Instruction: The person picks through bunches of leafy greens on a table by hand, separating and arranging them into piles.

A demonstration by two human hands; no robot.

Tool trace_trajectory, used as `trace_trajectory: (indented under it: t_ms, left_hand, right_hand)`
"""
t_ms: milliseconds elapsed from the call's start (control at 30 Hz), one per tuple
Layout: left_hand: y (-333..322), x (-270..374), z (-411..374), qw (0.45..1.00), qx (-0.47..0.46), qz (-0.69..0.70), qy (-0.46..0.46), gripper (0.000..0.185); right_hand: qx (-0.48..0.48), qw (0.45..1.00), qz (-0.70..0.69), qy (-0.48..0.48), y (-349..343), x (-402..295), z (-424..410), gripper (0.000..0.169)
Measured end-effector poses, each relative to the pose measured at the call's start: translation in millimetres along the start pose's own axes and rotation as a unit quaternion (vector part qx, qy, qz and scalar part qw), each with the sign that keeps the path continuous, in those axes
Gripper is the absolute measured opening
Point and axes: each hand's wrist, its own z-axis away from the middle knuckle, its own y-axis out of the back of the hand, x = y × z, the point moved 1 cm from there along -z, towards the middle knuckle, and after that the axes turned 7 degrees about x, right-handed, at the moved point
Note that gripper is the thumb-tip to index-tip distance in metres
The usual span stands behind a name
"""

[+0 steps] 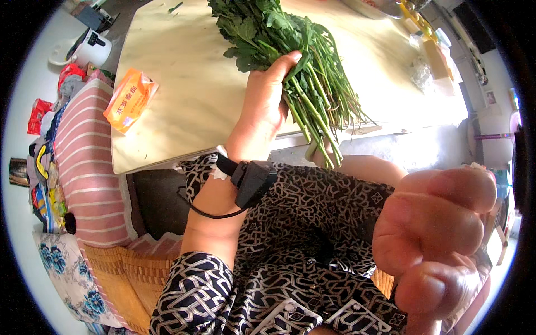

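My left hand [268, 92] grips a bunch of leafy greens [289, 46] around its stems, thumb on top. The dark lobed leaves point to the far side of the table [180, 96]. Long pale-green stems hang past the near edge above my lap, and thinner stalks fan out on the right. A black device [255, 182] with a cable is strapped to my left wrist. Close to the camera at the right, my right hand [431, 238] is raised in a fist, fingers curled in. Nothing shows in it, though its inside is hidden.
An orange soft pack [130, 100] bearing writing lies at the table's left. Part of a metal bowl [372, 6] shows at the far edge. Plastic and boxes [435, 63] crowd the right end. A pink striped cover [90, 159] lies left, near a white pot [92, 48].
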Motion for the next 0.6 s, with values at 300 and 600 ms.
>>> trace_trajectory:
  t_ms: [300,600]
  left_hand:
    - [1.0,1.7,3.1,0.999,-0.012,0.027,0.032,0.018]
    - [-0.5,-1.0,2.8,1.0,-0.018,0.001,0.01,0.024]
  right_hand:
    - [0.027,0.999,-0.03,0.012,-7.6,7.6,0.5,0.007]
    - [0.026,0.999,-0.043,0.003,-9.8,2.4,1.1,0.018]
